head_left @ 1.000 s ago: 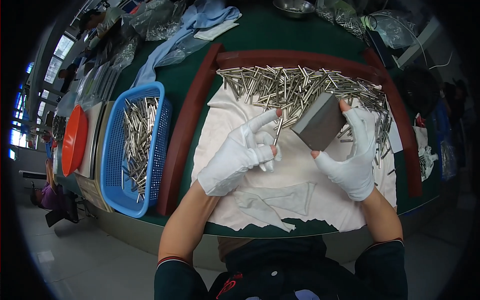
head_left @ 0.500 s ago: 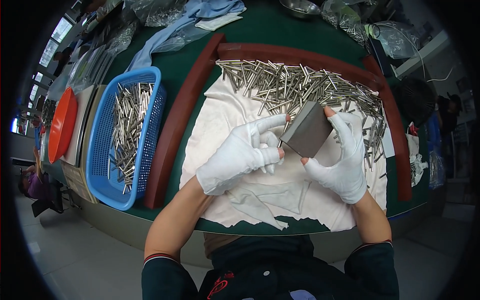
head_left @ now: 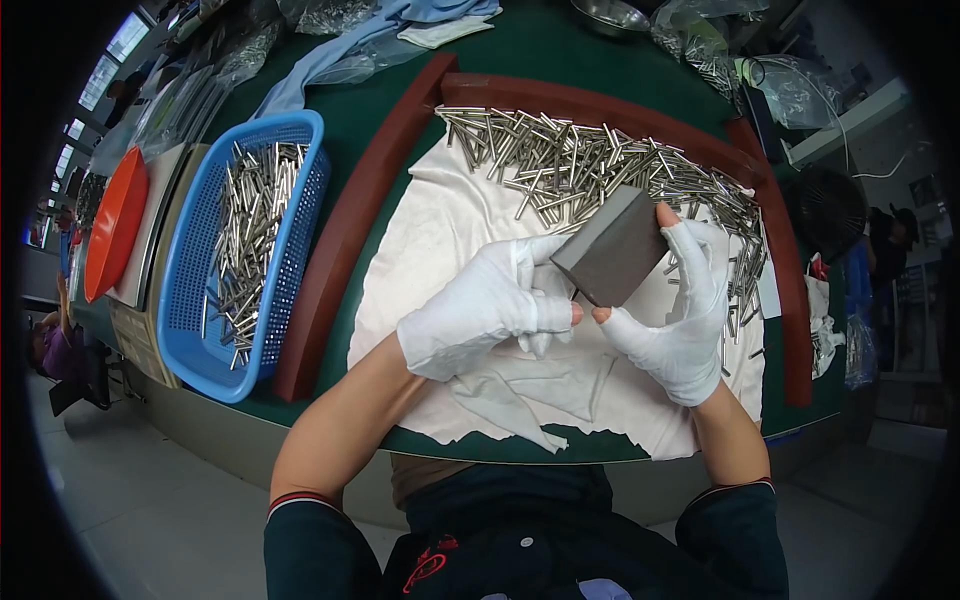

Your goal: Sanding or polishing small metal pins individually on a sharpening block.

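Both hands wear white gloves with open fingertips and meet over a white cloth [head_left: 450, 230] spread on the green worktop [head_left: 560, 50]. The right hand [head_left: 680, 310] grips a grey block [head_left: 612, 247], thumb at its lower corner and a finger over its top edge, holding it tilted above the cloth. The left hand [head_left: 487, 305] is curled narrow against the block's left face; it seems to pinch a thin metal pin there, though the pin is mostly hidden. Beyond the block, a heap of loose metal pins [head_left: 580, 165] lies along the far edge of the cloth, inside a curved brown rail [head_left: 345, 225]. Left of the cloth, past the rail, a blue basket [head_left: 195, 290] holds more pins, with an orange bowl [head_left: 113, 230] farther left.
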The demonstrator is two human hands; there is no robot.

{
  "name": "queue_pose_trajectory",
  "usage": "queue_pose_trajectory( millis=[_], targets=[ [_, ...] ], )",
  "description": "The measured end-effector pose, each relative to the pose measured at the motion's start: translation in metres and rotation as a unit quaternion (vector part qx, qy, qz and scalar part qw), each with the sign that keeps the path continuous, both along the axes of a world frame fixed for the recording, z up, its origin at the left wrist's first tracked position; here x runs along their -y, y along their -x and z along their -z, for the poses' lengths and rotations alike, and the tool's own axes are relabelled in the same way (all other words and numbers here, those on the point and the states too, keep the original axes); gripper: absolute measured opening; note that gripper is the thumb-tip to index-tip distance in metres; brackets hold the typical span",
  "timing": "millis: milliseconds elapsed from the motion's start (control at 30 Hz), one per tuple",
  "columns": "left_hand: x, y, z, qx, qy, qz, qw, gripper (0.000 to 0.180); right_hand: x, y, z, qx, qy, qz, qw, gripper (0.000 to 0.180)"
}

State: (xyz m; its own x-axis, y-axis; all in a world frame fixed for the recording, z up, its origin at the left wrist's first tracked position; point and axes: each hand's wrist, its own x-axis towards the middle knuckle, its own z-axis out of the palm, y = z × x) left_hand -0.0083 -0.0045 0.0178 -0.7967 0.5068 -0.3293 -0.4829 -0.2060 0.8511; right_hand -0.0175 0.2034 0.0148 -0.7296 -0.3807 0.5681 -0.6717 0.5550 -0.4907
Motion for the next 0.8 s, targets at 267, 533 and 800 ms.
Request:
queue_pose_trajectory(
  millis=[267, 533, 800],
  targets=[
    [0.002, -0.001, -0.016, 0.007, 0.04, 0.032, 0.999, 0.061, 0.003, -0.001, 0.0, -0.029, 0.035, -0.016, 0.999, 0.086],
    [-0.003, -0.002, -0.016, -0.029, 0.086, 0.031, 0.995, 0.058, 0.001, 0.0, 0.003, -0.033, 0.021, -0.012, 0.999, 0.089],
    [-0.002, -0.001, -0.013, -0.015, 0.101, 0.03, 0.994, 0.061, 0.002, -0.003, 0.005, -0.031, 0.028, -0.017, 0.999, 0.087]
  ],
)
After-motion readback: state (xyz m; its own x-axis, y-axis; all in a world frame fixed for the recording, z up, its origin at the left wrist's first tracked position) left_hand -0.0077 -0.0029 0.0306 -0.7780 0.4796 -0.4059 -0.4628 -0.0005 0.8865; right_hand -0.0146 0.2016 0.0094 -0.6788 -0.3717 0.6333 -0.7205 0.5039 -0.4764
